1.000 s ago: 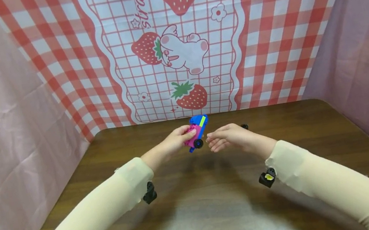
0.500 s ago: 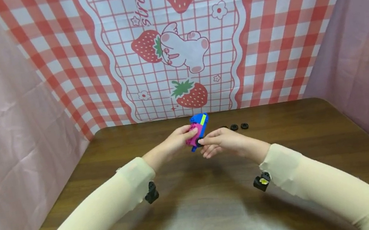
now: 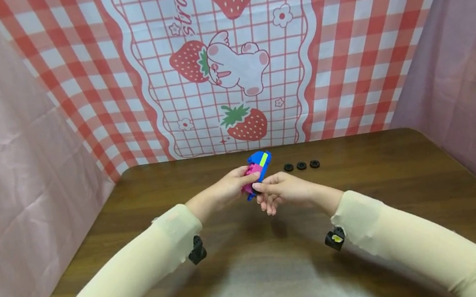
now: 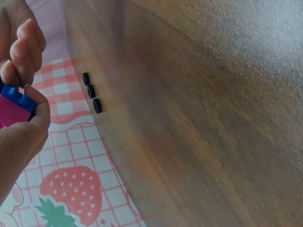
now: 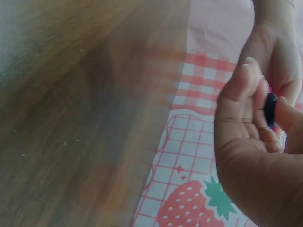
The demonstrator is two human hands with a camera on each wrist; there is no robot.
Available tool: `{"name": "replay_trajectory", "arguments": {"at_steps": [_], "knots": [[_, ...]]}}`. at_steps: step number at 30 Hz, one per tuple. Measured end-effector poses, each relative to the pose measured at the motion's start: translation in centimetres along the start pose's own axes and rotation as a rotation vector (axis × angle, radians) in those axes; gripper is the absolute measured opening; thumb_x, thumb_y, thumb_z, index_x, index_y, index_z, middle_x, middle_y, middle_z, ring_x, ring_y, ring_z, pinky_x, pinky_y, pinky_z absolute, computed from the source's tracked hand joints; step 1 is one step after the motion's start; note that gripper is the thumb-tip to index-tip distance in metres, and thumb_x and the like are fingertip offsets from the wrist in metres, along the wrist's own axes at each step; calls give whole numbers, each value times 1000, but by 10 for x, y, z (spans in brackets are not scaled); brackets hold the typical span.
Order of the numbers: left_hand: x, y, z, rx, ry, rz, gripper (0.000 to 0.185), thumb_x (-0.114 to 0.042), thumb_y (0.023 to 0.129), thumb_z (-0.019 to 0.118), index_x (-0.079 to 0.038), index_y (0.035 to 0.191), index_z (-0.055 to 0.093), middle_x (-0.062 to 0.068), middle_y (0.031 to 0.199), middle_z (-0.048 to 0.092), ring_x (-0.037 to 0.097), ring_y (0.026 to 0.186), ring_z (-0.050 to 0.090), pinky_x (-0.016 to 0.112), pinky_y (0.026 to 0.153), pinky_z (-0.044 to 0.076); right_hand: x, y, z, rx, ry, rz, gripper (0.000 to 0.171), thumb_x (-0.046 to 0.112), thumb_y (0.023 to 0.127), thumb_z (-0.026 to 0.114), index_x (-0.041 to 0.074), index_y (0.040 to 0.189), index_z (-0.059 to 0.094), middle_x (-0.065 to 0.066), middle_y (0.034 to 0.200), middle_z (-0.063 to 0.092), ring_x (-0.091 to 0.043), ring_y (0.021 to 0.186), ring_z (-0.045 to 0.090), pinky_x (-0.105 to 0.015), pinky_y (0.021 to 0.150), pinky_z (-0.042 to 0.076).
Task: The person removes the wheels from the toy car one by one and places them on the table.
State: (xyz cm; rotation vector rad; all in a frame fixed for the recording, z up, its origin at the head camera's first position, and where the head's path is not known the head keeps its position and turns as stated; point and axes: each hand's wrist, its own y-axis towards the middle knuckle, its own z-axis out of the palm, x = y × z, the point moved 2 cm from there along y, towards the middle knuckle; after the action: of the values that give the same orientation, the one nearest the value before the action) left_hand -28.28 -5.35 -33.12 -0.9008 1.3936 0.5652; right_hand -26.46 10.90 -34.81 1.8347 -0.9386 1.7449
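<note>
My left hand (image 3: 227, 189) grips a small toy car (image 3: 260, 159) built of pink and blue blocks, with a yellow-green stripe. The car is held tilted above the table, its blue end pointing away. Against its near end, my right hand (image 3: 288, 189) pinches a black wheel (image 5: 270, 109) between thumb and forefinger. The other right fingers are loosely bent below. In the left wrist view, the car's blue and pink blocks (image 4: 16, 101) show between the left fingers. Most of the wheel is covered by my right thumb in the head view.
Three black wheels (image 3: 302, 165) lie in a row on the brown wooden table (image 3: 361, 177), beyond my right hand. A red-and-white strawberry cloth (image 3: 244, 125) hangs behind the table's far edge. Pink curtains (image 3: 462, 86) flank both sides.
My right hand has come left to the car and now pinches its wheel. The three wheels on the table have come into full sight. The left hand keeps its hold on the car.
</note>
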Motion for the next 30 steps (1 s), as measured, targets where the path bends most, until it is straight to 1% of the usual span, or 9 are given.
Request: {"name": "replay_trajectory", "arguments": {"at_steps": [4,9,12,18,21,23,25,28,30], "knots": [[0,1,1,17,13,10,45,-20,105,41,5,142,32,13,117,52,16,102,55,41,103,42,-2,1,0,-2,-26,-25,41,32,104,44,1,82,60,-4,69,65,-12,57,61,-26,57,52],[4,1,2,1,3,7,43,-18,105,39,6,140,32,9,109,54,14,97,56,35,95,46,-4,4,1,2,-46,-25,43,33,104,45,0,81,61,-3,67,65,-12,55,61,-25,54,52],[8,2,3,-28,-8,7,42,-18,105,39,7,138,33,7,102,55,12,91,57,33,92,47,-4,4,2,-58,-79,-17,45,34,102,49,-2,79,62,-2,64,64,-12,53,59,-26,53,51],[12,4,5,-64,-18,11,41,-18,105,39,9,135,34,6,98,56,13,86,59,47,102,43,-2,3,4,-212,-238,-13,48,37,98,56,-4,74,63,-3,58,61,-11,46,55,-25,47,48],[11,5,5,-70,-10,-2,40,-18,105,39,9,134,35,7,98,56,13,85,58,49,104,41,0,2,7,-255,-323,-18,50,36,98,57,-8,74,63,-5,57,62,-11,44,55,-24,45,46],[9,4,4,-65,11,-15,40,-19,105,40,9,133,37,6,97,56,12,85,58,48,102,42,1,2,8,-277,-370,-23,49,36,97,58,-6,73,63,-5,56,62,-12,44,55,-26,45,47],[6,4,3,-54,23,-33,39,-19,105,40,9,132,39,6,96,57,12,83,58,49,103,41,2,3,9,-301,-401,-23,48,38,97,58,-3,70,63,-4,56,61,-16,45,56,-27,45,46],[0,2,0,-31,44,-50,37,-19,105,39,9,129,42,6,94,58,12,84,58,47,101,42,7,2,11,-338,-444,-22,46,40,95,60,3,68,63,-5,56,61,-27,49,58,-30,45,46],[-3,1,-2,-21,58,-57,34,-18,105,39,9,125,46,4,91,59,11,83,58,41,96,45,12,2,12,-357,-490,-29,45,41,94,61,5,67,64,-5,57,62,-33,53,60,-29,46,45]]}}
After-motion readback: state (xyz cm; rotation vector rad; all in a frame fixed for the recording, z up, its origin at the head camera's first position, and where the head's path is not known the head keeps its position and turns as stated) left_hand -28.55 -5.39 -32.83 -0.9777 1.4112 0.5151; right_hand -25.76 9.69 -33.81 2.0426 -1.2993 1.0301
